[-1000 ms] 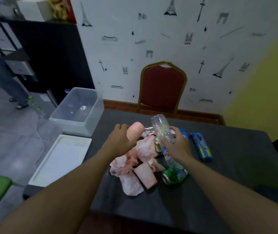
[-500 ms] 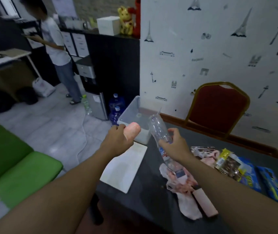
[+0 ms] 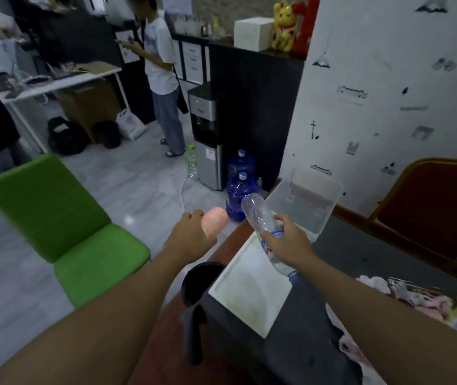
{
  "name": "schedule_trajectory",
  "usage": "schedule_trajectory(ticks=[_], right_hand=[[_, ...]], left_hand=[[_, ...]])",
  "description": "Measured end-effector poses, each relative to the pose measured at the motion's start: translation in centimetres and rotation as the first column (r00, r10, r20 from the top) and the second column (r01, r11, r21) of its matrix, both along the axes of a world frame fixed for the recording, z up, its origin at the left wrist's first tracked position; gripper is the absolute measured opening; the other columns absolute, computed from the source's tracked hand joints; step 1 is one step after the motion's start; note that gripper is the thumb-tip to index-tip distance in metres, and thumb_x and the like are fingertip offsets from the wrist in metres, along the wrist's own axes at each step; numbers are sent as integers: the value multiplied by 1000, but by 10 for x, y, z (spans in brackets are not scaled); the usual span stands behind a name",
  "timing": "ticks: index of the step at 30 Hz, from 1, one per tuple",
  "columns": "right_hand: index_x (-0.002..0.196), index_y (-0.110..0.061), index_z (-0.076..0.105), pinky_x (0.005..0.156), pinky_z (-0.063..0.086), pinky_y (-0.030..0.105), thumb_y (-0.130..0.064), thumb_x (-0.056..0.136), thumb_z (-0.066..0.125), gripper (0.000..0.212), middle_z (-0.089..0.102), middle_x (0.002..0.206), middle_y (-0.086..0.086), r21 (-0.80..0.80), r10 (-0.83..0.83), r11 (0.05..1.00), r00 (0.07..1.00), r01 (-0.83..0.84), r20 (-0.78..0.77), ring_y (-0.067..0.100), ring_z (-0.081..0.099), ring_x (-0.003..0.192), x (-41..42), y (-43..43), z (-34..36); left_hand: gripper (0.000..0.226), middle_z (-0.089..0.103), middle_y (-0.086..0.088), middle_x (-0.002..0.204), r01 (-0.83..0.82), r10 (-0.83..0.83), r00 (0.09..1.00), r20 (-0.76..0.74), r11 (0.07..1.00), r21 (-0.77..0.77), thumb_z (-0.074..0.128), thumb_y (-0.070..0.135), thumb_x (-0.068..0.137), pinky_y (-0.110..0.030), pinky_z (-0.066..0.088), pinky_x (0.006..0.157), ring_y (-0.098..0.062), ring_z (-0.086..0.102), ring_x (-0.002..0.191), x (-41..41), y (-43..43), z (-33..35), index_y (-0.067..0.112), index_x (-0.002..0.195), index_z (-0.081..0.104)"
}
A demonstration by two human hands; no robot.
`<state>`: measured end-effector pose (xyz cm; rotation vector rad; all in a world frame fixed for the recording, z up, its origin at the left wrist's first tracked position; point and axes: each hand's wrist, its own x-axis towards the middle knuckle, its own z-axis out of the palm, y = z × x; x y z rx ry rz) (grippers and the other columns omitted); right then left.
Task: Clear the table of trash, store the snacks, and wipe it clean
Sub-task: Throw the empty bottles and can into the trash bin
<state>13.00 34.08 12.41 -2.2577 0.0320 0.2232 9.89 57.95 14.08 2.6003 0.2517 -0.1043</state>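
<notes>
Left of the white lid [image 3: 249,290] on the counter [image 3: 360,262], the left hand [image 3: 191,237] grips a pink paper cup [image 3: 215,222]; the right hand [image 3: 291,245] clasps an empty plastic bottle [image 3: 260,218]. Wrappers [image 3: 422,301] remain right of the lid; snacks unstored, wiping undone.

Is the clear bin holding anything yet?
No: the clear bin on the table shows only its bare bottom, and the bottle sits in the right hand.

Lid [image 3: 249,290] lies on bench [image 3: 360,251] at its left edge; open bin [image 3: 305,201] sits directly behind it. Wrappers [image 3: 416,301] lie to the right. Chair [image 3: 69,232] stands left of bench.
</notes>
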Motion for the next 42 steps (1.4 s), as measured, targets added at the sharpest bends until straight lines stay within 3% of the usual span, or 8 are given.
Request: schedule_trajectory(ticks=[6,11,19,24,28,32,38,42], right_hand=[[137,-23,44,80,49,31,-45,90,66,57,57,125,1,-26,101,994,987,-105,-124,19,59,103,45,40,-21],[131,-25,42,84,48,33,-43,85,73,58,54,127,4,-17,157,986,964,-165,-216,22,57,109,85,69,-40],[128,-27,57,80,48,31,-45,85,71,49,65,120,4,-139,174,964,933,-227,-316,23,60,102,131,100,-82],[128,-23,59,95,51,36,-52,80,67,57,65,124,7,-203,168,940,892,-273,-420,30,62,112,156,129,-119],[122,-21,61,94,51,36,-53,81,63,52,65,125,9,-260,163,912,865,-316,-475,32,61,113,179,158,-161],[129,-13,57,90,50,35,-46,87,67,55,60,130,13,-335,133,864,813,-376,-567,34,59,116,195,182,-218],[123,-11,60,88,54,38,-38,89,65,44,63,122,13,-388,83,802,728,-454,-681,33,61,107,200,195,-297],[125,-15,58,81,51,35,-58,82,69,62,63,119,9,-373,84,775,668,-510,-740,30,61,105,200,200,-337]], left_hand=[[64,49,-14,124,-78,78,996,-46,997,7,70,39,81,-42,47,91,-37,57,108,21,29,-22,11,132,45],[64,49,-17,124,-127,128,987,-94,992,12,70,36,82,-44,48,92,-38,57,108,46,48,-42,7,132,44],[67,48,-17,125,-134,130,962,-239,991,-2,73,35,80,-43,48,93,-38,57,108,75,73,-97,6,133,45],[66,48,-17,125,-124,118,936,-332,992,4,71,40,81,-40,45,93,-39,55,111,100,97,-146,6,132,47],[66,47,-18,124,-127,101,906,-411,991,-38,69,45,82,-43,46,94,-41,54,113,124,117,-197,7,131,46],[65,49,-19,124,-124,82,868,-491,991,-55,70,44,83,-42,45,94,-42,54,114,140,130,-250,5,130,47],[70,48,-16,131,-96,25,804,-594,992,-87,68,45,83,-42,42,95,-39,53,118,157,139,-322,8,137,44],[86,46,-14,143,-104,-49,764,-643,975,-198,75,49,76,-41,44,101,-33,49,127,166,139,-361,10,145,40]])
